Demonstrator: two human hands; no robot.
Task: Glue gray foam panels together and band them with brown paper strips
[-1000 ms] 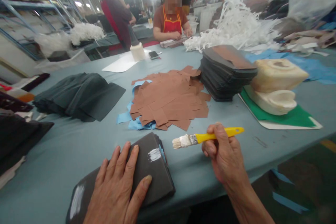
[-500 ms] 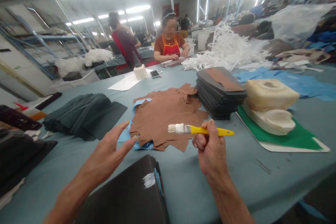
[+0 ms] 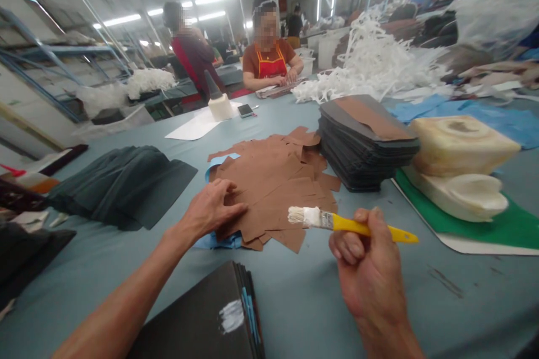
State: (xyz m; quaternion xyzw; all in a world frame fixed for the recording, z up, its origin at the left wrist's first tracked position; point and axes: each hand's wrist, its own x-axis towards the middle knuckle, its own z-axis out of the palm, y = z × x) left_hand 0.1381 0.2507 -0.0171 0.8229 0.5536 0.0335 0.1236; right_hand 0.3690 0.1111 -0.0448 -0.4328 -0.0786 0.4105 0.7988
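My right hand (image 3: 370, 258) grips a yellow-handled brush (image 3: 349, 225), its bristles pointing left and coated in white. My left hand (image 3: 217, 205) rests on the left edge of a heap of brown pieces (image 3: 273, 185), its fingers bent and apart; whether a piece is between them is hidden. Light blue pieces (image 3: 227, 240) stick out from under the heap. Nearer to me lies a stack of black sheets (image 3: 189, 314) with a white smear (image 3: 232, 316) near its right edge.
Behind my right hand stand a dark stack (image 3: 362, 151) with a brown piece on top and a cream container (image 3: 463, 146) on a green sheet (image 3: 514, 224). Dark green fabric (image 3: 122, 185) lies left. A person in a red apron (image 3: 272, 64) works across the table (image 3: 295, 303).
My left hand has moved forward and right onto the brown heap. My right hand, still holding the brush, has shifted right and a little toward me. The view has shifted slightly.
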